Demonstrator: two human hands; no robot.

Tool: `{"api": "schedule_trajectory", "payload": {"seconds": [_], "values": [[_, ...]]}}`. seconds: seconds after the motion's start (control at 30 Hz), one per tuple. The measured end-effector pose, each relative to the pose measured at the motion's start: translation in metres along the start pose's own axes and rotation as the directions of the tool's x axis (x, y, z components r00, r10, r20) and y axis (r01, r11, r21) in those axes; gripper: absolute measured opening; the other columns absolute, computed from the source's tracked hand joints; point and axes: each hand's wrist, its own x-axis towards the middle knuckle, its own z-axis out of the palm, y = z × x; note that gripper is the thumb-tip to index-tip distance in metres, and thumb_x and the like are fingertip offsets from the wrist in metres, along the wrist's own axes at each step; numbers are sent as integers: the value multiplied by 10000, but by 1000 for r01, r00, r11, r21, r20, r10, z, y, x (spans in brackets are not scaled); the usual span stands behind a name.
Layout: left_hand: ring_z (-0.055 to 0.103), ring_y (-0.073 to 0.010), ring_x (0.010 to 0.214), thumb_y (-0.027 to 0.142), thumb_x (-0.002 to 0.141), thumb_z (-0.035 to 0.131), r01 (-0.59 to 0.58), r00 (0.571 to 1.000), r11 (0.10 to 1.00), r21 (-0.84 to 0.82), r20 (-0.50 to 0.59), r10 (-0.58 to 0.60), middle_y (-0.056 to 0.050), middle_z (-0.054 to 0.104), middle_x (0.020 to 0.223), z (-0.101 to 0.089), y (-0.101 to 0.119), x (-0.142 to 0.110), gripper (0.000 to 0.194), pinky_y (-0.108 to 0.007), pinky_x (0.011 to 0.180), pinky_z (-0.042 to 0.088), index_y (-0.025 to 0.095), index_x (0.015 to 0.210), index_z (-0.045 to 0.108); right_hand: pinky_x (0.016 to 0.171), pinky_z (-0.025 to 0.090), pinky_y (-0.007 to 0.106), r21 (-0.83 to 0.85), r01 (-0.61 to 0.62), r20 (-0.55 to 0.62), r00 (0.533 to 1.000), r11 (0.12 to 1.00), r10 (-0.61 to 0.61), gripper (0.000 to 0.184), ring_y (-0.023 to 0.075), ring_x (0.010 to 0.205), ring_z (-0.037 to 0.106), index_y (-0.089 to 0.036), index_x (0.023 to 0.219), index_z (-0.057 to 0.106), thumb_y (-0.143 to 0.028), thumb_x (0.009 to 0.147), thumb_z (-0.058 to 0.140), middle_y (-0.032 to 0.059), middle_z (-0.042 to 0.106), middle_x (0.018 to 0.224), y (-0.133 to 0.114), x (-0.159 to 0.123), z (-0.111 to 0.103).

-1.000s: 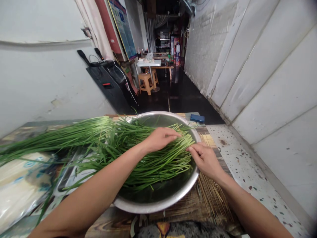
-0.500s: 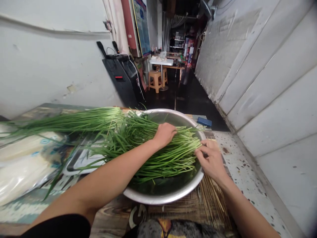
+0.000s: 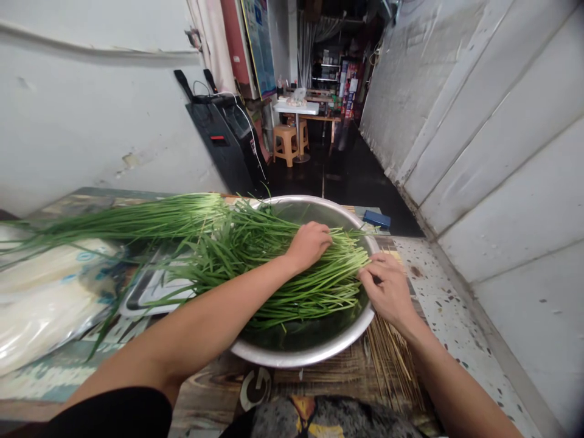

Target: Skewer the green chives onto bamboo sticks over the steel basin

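Green stems (image 3: 314, 289) filled much of a metal basin (image 3: 305, 359) on the tabletop (image 3: 207, 386), pale ends to the right, leafy ends hanging over the left side toward a tray (image 3: 130, 301). The 2 hands were apart: left hand (image 3: 311, 243) lay over the stems, fingers curled down, grip hidden, could not tell if clamped; right hand (image 3: 387, 283) was at the pale ends by the right rim, thumb and fingers bent toward each other, could not tell if pinching anything. Progress, as judged: partway, basin batch being picked through. A 2nd bundle (image 3: 173, 213) lay left of the basin, touched by neither hand, so that part looked not yet done. No finished pile could be made out.
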Motion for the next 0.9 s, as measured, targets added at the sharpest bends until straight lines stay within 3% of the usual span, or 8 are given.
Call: {"api": "schedule_trajectory", "payload": {"seconds": [0.13,0.2,0.3,0.43,0.5,0.7,0.8,0.9], "values": [[599,-155,769,156,757,521,149,984,945,-293,-52,-171,-48,678,803,-2,13,4,179,-293,783,463,149,857,670,828,387,355,15,-6,6,1000,1000,6,321,218,939,516,-209,499,533,-209,815,478,37,603,624,-1,0,0],[599,-131,670,141,744,507,258,958,857,-447,1,-288,-28,671,711,-2,17,6,246,-260,709,474,128,939,656,834,385,354,21,-4,8,1000,1000,4,324,216,945,516,-207,501,527,-211,821,477,37,603,623,-1,0,0],[607,-127,631,188,777,486,366,923,738,-567,117,-367,-18,681,682,-6,20,7,338,-262,689,483,133,1067,649,841,383,356,27,-1,12,1000,1000,1,318,213,951,515,-206,513,534,-210,826,476,33,604,625,0,-1,0],[646,-179,877,340,770,575,317,938,720,-618,93,-333,-66,721,927,-11,18,7,300,-302,859,465,145,947,718,838,386,359,36,7,12,1000,999,-8,315,212,944,516,-209,524,549,-214,830,477,30,599,618,1,-2,1],[644,-194,917,359,741,616,292,949,741,-605,88,-302,-66,720,953,-13,16,7,278,-311,883,455,155,889,730,835,389,360,41,15,7,1000,999,-15,319,210,935,519,-209,523,555,-215,831,475,32,604,634,1,-2,1],[636,-158,738,304,746,594,263,963,830,-492,88,-254,-36,711,796,-12,15,7,183,-279,757,475,158,786,698,847,394,358,73,8,7,1000,997,-8,306,210,919,539,-215,562,598,-246,844,485,36,618,660,0,-3,0],[583,-111,571,275,777,530,326,937,769,-550,80,-340,-22,670,707,-9,16,7,177,-237,607,460,148,837,638,839,399,355,91,0,11,1000,996,-1,277,206,898,551,-217,601,630,-249,841,495,36,632,690,0,-4,0],[559,-97,563,276,773,530,343,922,710,-615,78,-378,-14,647,691,-6,16,6,164,-212,563,437,149,832,616,826,401,352,110,-8,19,1000,994,5,270,204,882,555,-213,616,640,-257,842,499,39,638,705,0,-4,0]]}}
